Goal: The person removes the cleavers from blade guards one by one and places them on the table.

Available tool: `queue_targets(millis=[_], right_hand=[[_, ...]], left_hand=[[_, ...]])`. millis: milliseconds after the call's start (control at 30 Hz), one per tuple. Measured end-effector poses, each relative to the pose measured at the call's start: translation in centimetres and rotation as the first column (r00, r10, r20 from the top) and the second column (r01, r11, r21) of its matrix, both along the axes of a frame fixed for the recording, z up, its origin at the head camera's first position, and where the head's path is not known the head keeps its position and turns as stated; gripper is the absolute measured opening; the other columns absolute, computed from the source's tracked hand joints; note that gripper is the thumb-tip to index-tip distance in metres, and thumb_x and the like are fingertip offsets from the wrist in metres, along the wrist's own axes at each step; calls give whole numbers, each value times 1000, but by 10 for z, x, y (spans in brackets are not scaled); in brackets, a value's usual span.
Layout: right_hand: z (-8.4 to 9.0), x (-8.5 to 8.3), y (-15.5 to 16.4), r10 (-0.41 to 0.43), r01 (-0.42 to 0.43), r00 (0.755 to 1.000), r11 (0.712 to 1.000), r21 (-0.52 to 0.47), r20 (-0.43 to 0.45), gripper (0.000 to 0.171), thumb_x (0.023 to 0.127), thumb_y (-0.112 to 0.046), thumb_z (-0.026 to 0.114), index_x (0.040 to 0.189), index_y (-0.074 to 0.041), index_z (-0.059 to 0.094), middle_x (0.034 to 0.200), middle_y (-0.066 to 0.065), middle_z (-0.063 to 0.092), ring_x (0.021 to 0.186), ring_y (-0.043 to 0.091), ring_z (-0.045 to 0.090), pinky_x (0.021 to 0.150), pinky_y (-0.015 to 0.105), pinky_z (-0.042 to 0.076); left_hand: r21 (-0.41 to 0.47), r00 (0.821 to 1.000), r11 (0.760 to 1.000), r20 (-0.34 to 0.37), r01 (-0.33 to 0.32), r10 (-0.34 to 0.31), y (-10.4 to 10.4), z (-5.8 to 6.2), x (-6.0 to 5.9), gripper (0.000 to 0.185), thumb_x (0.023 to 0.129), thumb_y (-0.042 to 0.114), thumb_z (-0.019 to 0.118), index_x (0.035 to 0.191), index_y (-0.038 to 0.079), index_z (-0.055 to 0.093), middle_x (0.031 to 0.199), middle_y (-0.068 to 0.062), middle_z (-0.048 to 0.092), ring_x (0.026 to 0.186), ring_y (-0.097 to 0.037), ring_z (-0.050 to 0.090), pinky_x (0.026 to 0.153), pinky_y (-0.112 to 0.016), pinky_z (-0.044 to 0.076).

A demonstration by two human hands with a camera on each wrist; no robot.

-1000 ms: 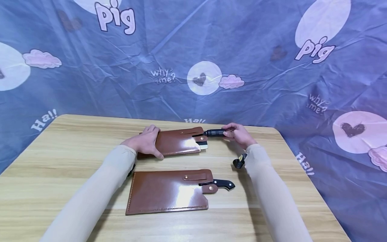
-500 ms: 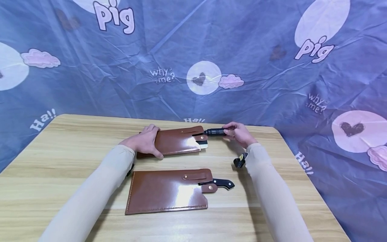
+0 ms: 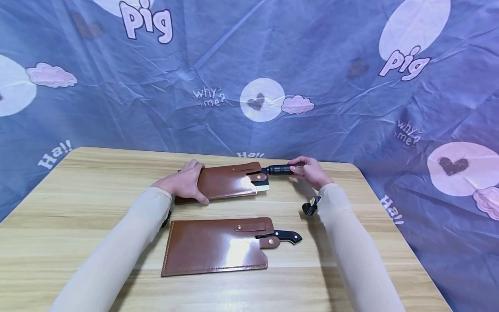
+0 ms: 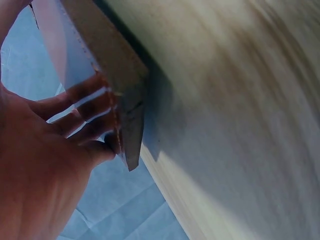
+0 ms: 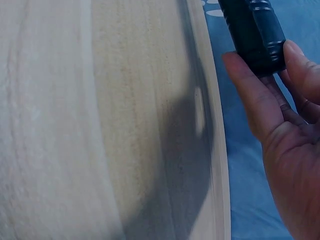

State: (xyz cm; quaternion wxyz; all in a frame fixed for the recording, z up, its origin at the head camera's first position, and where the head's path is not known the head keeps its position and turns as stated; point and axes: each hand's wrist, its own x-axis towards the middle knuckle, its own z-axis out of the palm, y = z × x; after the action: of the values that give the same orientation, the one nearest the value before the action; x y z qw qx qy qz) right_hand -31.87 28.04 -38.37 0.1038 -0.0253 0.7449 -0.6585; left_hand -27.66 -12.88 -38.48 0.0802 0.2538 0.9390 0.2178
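At the far side of the wooden table (image 3: 78, 208), a brown leather sheath (image 3: 226, 182) lies flat with a cleaver inside it. A narrow strip of the blade (image 3: 263, 187) shows at the sheath's open right end, and the black ribbed handle (image 3: 278, 170) sticks out to the right, above the table surface near the far edge.

The left hand (image 3: 186, 183) holds the closed left end of this sheath: fingers curled over the far edge and top face, thumb along the near edge. The left wrist view confirms it, with the fingertips (image 4: 95, 107) pressed together on the glossy leather and the thumb at the sheath's corner.

The right hand (image 3: 309, 172) grips the black handle at its outer end. In the right wrist view the thumb lies along one side of the handle (image 5: 252, 30) and the fingers (image 5: 300, 65) wrap the other side, clamped on it.

Nearer the person, well apart from the first, a second brown sheath (image 3: 218, 246) lies flat with its strap snapped across. A second black handle (image 3: 286, 236) protrudes from its right end and rests on the table; neither hand touches it.

Both forearms wear beige sleeves (image 3: 351, 251). A blue printed cloth (image 3: 312, 65) with cartoon clouds, hearts and lettering hangs behind the table.
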Motion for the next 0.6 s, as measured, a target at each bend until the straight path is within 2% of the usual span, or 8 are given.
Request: queue_targets(millis=[233,367,600], right_hand=[[-3,2,1,-1,2,1000,1000,-9,10,33,93,14,51,124,23,43,128,25,43,99,22,59,97,42,46],[-5,1,0,0,0,1000,1000,-16,15,33,93,14,52,124,22,44,132,25,42,102,26,58,96,39,47],[-3,4,4,11,-11,1000,1000,-5,-1,35,93,13,53,125,23,42,133,28,41,94,20,63,96,39,47]], left_hand=[[8,1000,1000,-15,19,-18,-5,-2,0,117,59,42,90,142,-14,30,138,-27,33,129,-41,30,108,-52,29],[7,1000,1000,-16,24,-24,-9,-2,-1,117,59,42,91,142,-14,30,138,-26,34,128,-40,31,108,-52,29],[24,999,999,-12,30,-30,-7,-2,-3,117,58,42,91,142,-12,30,139,-27,33,128,-41,30,108,-53,29]])
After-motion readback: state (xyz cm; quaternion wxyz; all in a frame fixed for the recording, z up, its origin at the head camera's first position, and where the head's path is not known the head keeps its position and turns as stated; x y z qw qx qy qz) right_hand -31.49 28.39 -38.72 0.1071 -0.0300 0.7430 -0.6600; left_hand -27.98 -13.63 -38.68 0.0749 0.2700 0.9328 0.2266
